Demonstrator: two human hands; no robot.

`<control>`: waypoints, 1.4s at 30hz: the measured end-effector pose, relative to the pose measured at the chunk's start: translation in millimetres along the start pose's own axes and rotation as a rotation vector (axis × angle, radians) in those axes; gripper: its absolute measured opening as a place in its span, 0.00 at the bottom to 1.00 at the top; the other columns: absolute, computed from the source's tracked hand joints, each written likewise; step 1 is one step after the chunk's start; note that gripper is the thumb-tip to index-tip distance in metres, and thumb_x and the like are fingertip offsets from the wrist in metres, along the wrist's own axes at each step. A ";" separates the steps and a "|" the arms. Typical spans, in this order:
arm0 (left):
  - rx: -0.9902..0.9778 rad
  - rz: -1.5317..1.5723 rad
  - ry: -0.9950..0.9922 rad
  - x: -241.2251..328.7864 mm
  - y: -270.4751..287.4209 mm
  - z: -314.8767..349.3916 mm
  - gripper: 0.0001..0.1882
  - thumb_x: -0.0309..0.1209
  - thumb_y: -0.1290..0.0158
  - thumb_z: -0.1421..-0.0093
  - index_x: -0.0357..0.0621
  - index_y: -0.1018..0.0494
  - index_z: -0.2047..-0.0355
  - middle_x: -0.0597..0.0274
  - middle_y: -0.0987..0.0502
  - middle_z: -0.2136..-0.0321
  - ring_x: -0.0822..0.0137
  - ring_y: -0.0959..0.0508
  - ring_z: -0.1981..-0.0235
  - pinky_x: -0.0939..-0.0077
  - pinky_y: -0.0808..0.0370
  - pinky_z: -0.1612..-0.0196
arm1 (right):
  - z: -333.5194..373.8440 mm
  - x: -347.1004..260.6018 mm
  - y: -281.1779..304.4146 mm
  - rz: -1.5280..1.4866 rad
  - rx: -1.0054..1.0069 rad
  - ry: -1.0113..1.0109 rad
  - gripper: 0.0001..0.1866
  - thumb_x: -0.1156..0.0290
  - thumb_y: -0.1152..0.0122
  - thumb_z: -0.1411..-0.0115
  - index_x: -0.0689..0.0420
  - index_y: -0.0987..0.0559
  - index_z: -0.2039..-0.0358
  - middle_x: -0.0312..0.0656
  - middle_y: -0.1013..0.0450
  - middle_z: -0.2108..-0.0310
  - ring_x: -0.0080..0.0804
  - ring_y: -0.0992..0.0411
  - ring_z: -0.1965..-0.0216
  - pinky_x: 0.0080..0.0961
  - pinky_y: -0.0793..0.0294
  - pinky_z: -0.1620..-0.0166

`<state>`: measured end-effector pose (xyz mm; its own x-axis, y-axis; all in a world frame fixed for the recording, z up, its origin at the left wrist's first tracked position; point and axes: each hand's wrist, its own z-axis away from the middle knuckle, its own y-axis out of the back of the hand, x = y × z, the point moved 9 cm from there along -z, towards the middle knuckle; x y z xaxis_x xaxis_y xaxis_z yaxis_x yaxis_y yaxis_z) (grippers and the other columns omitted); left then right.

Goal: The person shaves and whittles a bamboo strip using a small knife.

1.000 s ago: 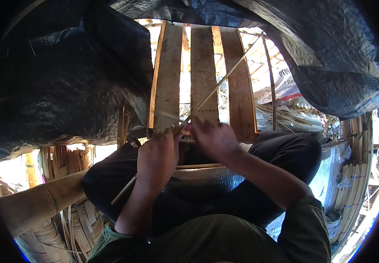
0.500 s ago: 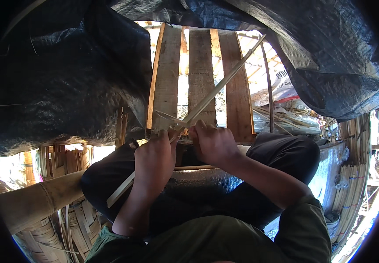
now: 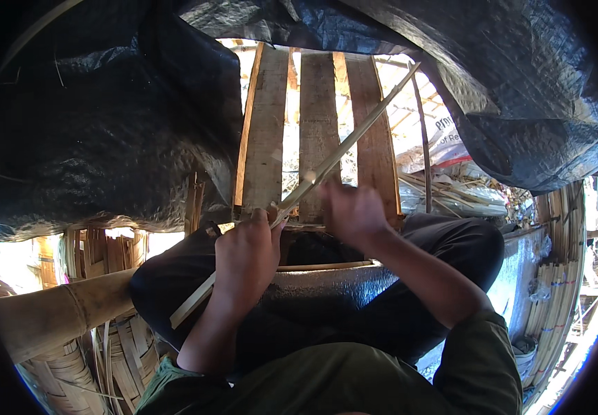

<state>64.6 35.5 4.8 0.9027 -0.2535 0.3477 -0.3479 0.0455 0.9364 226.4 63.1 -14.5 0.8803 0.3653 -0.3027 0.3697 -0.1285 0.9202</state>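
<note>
A long pale bamboo strip (image 3: 351,142) runs slantwise from beside my left thigh, through my left hand, up to the far right. My left hand (image 3: 247,247) is closed round it, and its lower end (image 3: 194,301) sticks out past my left wrist. Beside the strip, to its right, my right hand (image 3: 356,216) is curled, its fingers smeared by motion. A small pale spot (image 3: 311,177) shows at the strip near those fingers; whether it belongs to a tool or to the bamboo I cannot tell.
Wooden slats (image 3: 318,131) with gaps stand in front of me. Dark plastic sheeting (image 3: 105,131) hangs at left and overhead. A thick bamboo pole (image 3: 64,311) lies by my left knee. Bundled strips (image 3: 551,311) stand at right, and loose strips (image 3: 451,197) lie beyond my right knee.
My right hand has moved right and slightly away from my left hand. A thin pale sliver that stuck out left of the strip no longer shows clearly. My left hand stays nearly in place.
</note>
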 end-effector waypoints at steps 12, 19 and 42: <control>-0.016 0.121 0.018 -0.8 2.5 -0.8 0.13 0.38 0.45 0.35 0.39 0.27 0.66 0.50 0.19 0.74 0.52 0.17 0.73 0.61 0.21 0.71 | -6.6 31.3 -7.3 0.021 0.004 -0.171 0.14 0.62 0.54 0.29 0.60 0.27 0.65 0.46 0.29 0.87 0.47 0.27 0.87 0.42 0.28 0.81; -0.041 0.147 0.017 -3.5 5.2 3.1 0.13 0.38 0.45 0.34 0.38 0.26 0.64 0.50 0.19 0.73 0.51 0.17 0.72 0.61 0.20 0.70 | -5.4 37.2 -15.6 0.000 -0.068 -0.158 0.17 0.62 0.59 0.28 0.60 0.26 0.65 0.45 0.29 0.87 0.45 0.27 0.87 0.42 0.27 0.81; -0.008 0.272 0.140 -7.5 -10.3 -4.7 0.18 0.41 0.43 0.36 0.33 0.25 0.68 0.46 0.20 0.75 0.46 0.17 0.70 0.56 0.22 0.65 | -9.8 42.0 -8.2 -0.445 -0.121 -0.408 0.29 0.44 0.43 0.35 0.61 0.19 0.74 0.40 0.27 0.85 0.37 0.26 0.83 0.39 0.29 0.73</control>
<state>62.5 41.5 -7.2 0.8033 -0.0951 0.5879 -0.5797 0.1013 0.8085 257.5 88.6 -32.4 0.7011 -0.0257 -0.7126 0.7123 0.0699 0.6983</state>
